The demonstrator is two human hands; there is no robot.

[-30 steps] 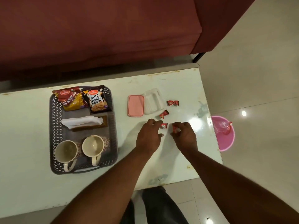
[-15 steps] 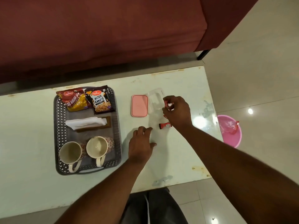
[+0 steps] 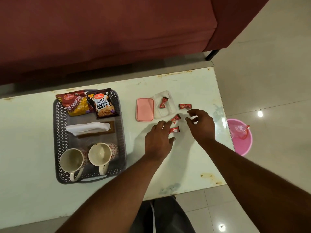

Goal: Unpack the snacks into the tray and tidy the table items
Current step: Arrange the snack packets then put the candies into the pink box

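4 red-wrapped candies sit right of centre in the frame. 1 candy [image 3: 163, 102] lies inside the clear container [image 3: 164, 113], tilted across one compartment. A second candy [image 3: 185, 106] lies on the tabletop [image 3: 185, 165] just right of the container. A third candy [image 3: 176, 118] is below the container's lower right corner, and a fourth candy [image 3: 174, 129] lies just beneath it.

The left hand [image 3: 158, 142] reaches in from below, its grip spread and holding nothing. Its fingertips are right beside the third and fourth candies, but I cannot tell whether they touch. The right hand [image 3: 201, 124] hovers just right of those candies, its grip loosely curled with thumb and fingers apart, pinching nothing.

The pink lid [image 3: 145, 109] lies flat against the container's left side. At left of the frame the grey perforated tray [image 3: 56, 132] holds 2 snack packets at its top, a bhujia packet [image 3: 75, 103] and a salted peanuts packet [image 3: 103, 105]. White tissues [image 3: 87, 128] sit in the middle of the tray, and 2 mugs [image 3: 72, 160] lie at its bottom. A pink bin [image 3: 242, 145] stands on the floor at right, and a maroon sofa [image 3: 117, 39] fills the top.
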